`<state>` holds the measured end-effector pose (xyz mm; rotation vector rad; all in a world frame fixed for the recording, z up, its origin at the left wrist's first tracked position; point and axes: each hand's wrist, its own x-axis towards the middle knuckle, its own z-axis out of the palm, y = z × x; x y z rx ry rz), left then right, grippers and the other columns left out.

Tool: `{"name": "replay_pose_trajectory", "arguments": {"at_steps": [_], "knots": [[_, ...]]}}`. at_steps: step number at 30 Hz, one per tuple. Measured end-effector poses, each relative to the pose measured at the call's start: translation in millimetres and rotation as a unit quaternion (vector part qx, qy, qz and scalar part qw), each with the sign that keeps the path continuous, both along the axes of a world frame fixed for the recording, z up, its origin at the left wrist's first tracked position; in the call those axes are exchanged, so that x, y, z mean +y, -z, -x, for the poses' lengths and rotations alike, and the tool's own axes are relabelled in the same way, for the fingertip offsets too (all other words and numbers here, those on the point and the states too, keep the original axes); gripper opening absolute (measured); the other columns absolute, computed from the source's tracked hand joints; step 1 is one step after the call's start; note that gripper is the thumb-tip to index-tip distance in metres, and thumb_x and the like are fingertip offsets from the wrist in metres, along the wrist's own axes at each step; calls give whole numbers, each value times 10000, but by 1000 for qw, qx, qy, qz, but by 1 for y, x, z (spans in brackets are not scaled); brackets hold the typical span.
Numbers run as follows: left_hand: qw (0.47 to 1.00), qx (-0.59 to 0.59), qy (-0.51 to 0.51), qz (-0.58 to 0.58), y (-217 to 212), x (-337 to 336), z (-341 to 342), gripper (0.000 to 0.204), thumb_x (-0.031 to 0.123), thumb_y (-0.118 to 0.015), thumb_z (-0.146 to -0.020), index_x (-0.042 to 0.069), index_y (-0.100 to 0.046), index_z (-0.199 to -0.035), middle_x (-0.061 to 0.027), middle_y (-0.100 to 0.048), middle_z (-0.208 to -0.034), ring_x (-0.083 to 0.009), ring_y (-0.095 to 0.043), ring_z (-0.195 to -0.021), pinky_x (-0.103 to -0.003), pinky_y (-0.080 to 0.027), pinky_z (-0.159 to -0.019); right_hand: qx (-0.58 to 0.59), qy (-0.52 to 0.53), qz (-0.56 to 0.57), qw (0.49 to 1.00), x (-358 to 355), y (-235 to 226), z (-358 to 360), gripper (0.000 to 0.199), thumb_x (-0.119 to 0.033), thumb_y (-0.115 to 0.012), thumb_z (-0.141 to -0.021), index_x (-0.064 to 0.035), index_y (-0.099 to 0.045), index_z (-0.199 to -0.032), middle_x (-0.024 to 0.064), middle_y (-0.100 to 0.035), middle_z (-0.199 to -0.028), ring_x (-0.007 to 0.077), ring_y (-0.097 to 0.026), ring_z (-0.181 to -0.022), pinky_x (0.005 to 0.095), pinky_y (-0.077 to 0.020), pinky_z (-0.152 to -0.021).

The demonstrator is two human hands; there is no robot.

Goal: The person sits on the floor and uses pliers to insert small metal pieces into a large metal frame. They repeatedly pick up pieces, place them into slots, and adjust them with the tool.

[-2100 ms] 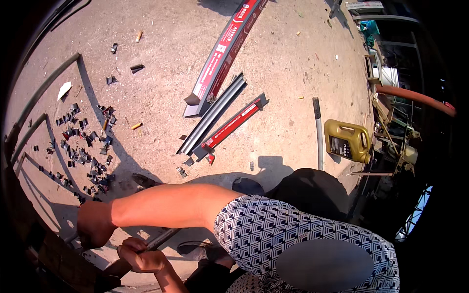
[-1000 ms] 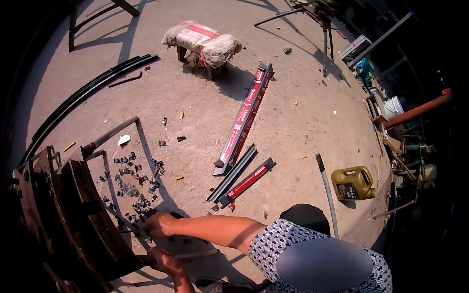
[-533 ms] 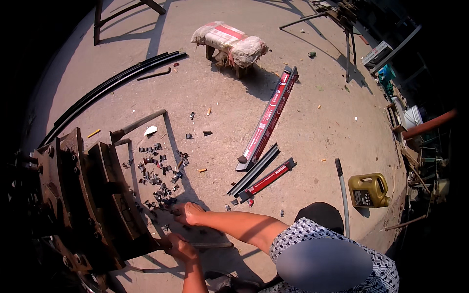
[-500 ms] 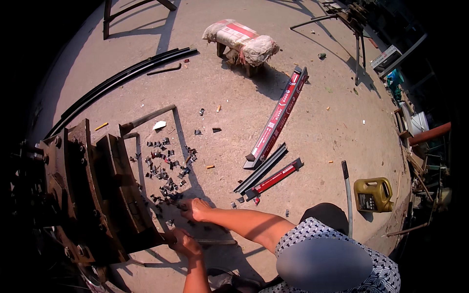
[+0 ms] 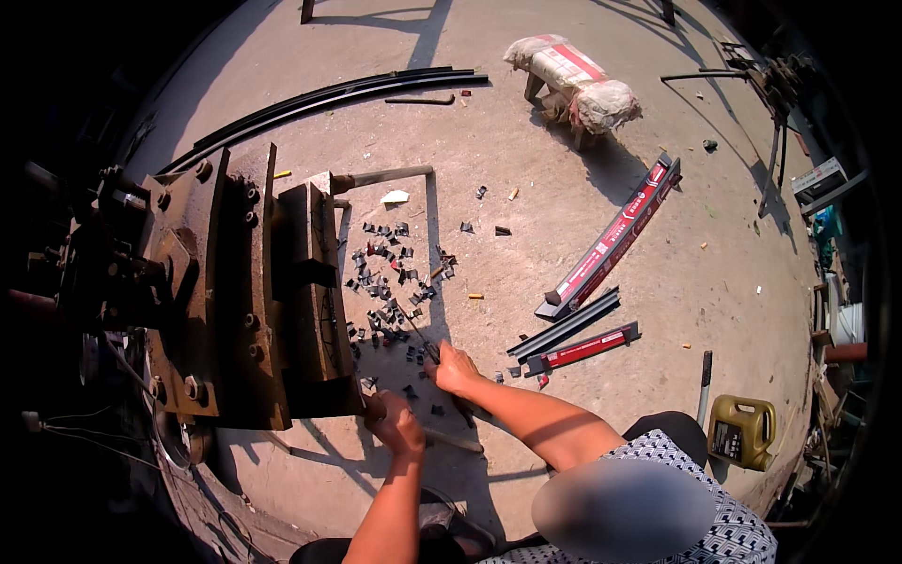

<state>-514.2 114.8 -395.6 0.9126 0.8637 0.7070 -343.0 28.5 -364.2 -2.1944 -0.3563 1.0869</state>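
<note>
My left hand (image 5: 396,425) is closed at the lower corner of a rusty steel machine (image 5: 209,310); what its fingers wrap round is hidden. To the right and a little farther off, my right hand (image 5: 457,368) is closed on a thin dark rod (image 5: 414,327), which points toward scattered small dark metal pieces (image 5: 381,315) on the concrete. Several of these pieces lie between the machine and my right hand, and a few are close by my fingers. The rod's exact kind is too small to tell.
Red-labelled dark metal channels (image 5: 615,235) lie right of centre, beside a shorter plain channel (image 5: 568,324). A cloth-covered stool (image 5: 573,80) stands beyond. Long black strips (image 5: 329,94) lie far left. A gold jug (image 5: 742,430) sits at right. A metal bar (image 5: 385,176) juts from the machine.
The whole view has swung, so the floor and machine appear farther right. My right hand has drawn back from the small pieces, and the rod shows in it. My left hand stays at the machine's corner.
</note>
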Motion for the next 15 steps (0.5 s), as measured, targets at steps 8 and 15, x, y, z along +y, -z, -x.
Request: {"name": "replay_pose_trajectory", "arguments": {"at_steps": [8,15], "knots": [[999,-28,9,32,-27,1,-7,121,161,-526,-969,123,-505,-856,51,-378,-735,-103,-434,-655,-250,-377,-605,-10,28,-8,1000,-4,-3,0,449,-350,-636,-890,7,-504,-1129,333,-655,-1033,502,-622,-1033,532,-484,-902],[957,217,18,-190,-55,-11,-21,189,8,-566,-905,96,-448,-788,44,-392,-748,-76,-428,-649,-267,-365,-589,-50,62,-130,988,5,-12,7,352,-327,-636,-929,-44,-543,-1115,255,-683,-1028,460,-642,-998,495,-494,-840]]}}
